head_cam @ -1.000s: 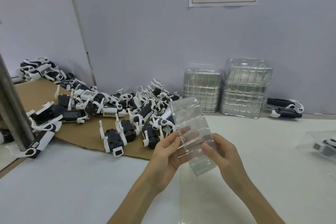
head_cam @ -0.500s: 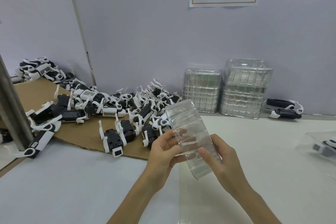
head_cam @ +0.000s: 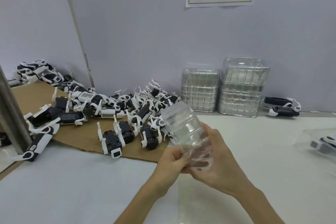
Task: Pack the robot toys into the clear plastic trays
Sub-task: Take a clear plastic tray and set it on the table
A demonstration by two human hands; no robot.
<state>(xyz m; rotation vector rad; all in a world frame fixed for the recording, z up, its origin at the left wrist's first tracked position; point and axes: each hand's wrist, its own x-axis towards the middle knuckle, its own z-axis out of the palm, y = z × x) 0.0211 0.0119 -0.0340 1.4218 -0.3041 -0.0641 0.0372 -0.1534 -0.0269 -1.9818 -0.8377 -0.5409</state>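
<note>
You held one clear tray [head_cam: 185, 129] up above the tabletop [head_cam: 254, 143], tilted away from you, likely to ready it for one of the robot toys [head_cam: 127, 107] heaped just to its left. Your left hand [head_cam: 171, 160] pinched its near end while your right hand [head_cam: 220, 163] cupped its side, fingers curled beneath.
</note>
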